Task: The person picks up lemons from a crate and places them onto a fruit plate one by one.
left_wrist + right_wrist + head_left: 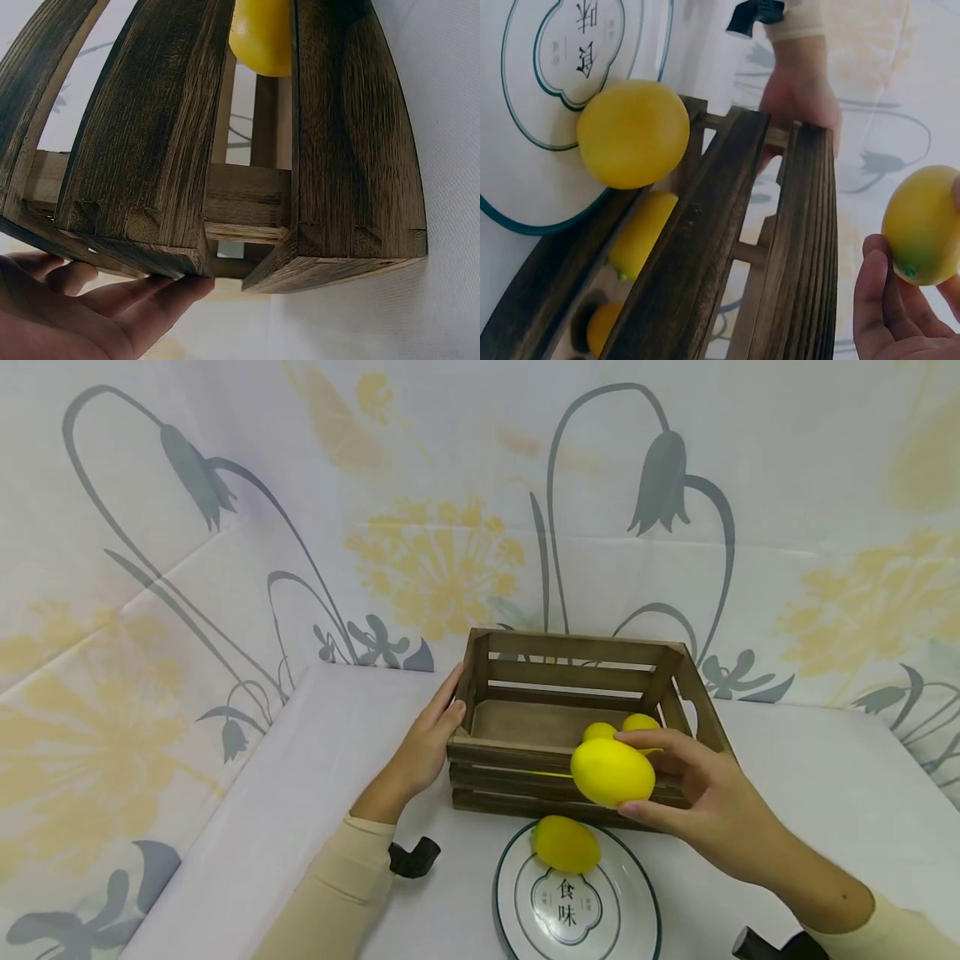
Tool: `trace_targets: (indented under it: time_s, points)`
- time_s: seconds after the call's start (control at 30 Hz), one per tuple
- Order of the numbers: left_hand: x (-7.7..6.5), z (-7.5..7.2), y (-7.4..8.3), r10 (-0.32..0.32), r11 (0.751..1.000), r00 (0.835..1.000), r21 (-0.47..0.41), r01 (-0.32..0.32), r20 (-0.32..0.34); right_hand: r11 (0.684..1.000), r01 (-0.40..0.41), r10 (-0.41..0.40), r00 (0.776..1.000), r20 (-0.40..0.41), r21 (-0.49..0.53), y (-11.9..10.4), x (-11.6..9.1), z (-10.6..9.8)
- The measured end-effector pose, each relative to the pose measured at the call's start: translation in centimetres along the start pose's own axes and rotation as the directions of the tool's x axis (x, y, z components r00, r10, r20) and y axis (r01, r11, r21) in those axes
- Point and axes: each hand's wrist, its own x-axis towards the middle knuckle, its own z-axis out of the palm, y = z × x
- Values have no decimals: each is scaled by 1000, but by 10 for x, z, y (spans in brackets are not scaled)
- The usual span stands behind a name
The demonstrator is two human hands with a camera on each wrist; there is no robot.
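My right hand (716, 806) pinches a yellow lemon (612, 772) between thumb and fingers, in front of the crate's near rim. The right wrist view shows the green-tipped end of this lemon (922, 225). A brown slatted wooden crate (517, 772) stands on the white surface. Against its left end rests my left hand (420, 743), with fairly straight fingers (161, 304) along the outside of the slats. Inside the crate, toward the right, lie lemons (600, 732), partly hidden by the held one. Another lemon (566, 845) sits on a round plate (637, 902) before the crate.
A patterned cloth (465, 460) with grey and yellow flowers hangs right behind the crate. The white tabletop (825, 793) extends to both sides. Black wrist-worn pieces (415, 857) show at each forearm. The plate's far rim lies close to the crate's front.
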Motion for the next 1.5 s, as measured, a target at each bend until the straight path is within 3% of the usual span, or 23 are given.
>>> trace_targets:
  time_s: [0.43,0.77,1.1,1.5]
  points:
    - [2,0,0,5,1000,1000,12,-5,2,999,46,-46,999,-16,-1,10,-17,16]
    - [2,-1,-1,-5,1000,1000,6,5,12,999,36,-36,999,-15,35,16,-26,25]
    - [2,-1,0,-12,1000,1000,4,12,19,1000,9,-9,1000,-19,7,26,-33,24]
    - [3,-2,3,-2,999,1000,32,1,8,998,-55,58,993,104,-35,42,-38,25]
